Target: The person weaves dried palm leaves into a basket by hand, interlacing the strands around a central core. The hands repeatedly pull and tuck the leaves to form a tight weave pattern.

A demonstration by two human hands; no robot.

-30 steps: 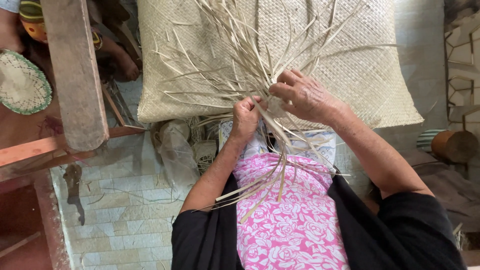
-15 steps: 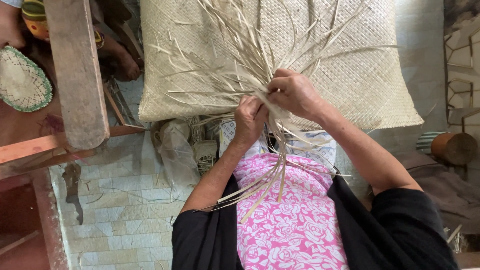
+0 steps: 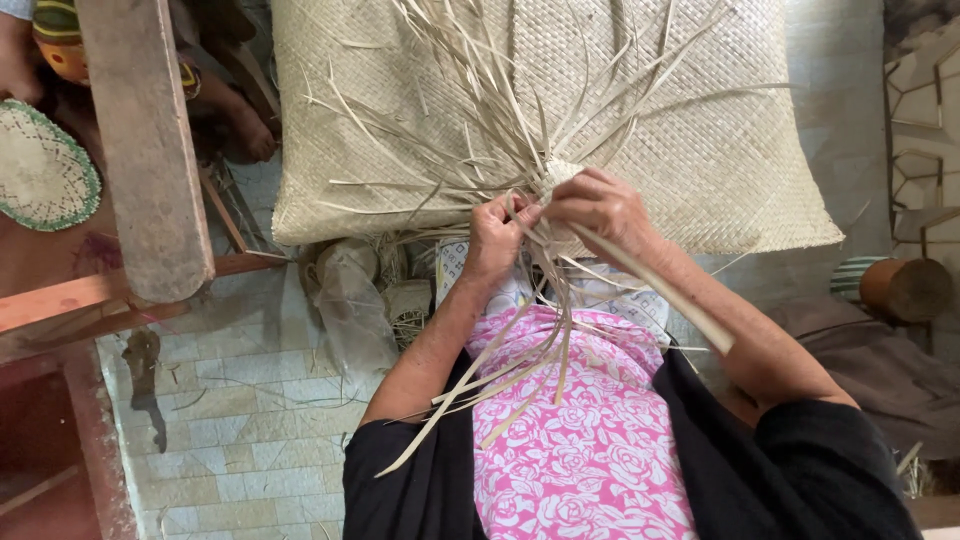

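Straw strips [image 3: 520, 190]: both hands' fingers pinched shut on bundle, above woven mat [image 3: 700, 150].

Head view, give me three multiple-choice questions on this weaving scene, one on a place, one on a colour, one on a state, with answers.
1. Where does the woven mat lie?
A. beyond the hands
B. on the lap
C. rolled up at the left

2. What colour is the flowered cloth on the lap?
A. blue
B. pink
C. green

3. How are the strips held?
A. lying loose, untouched
B. by one hand only
C. gripped by both hands

Answers: A, the mat spreads out past the hands; B, pink with white flowers; C, left hand and right hand both clutch the bundle.
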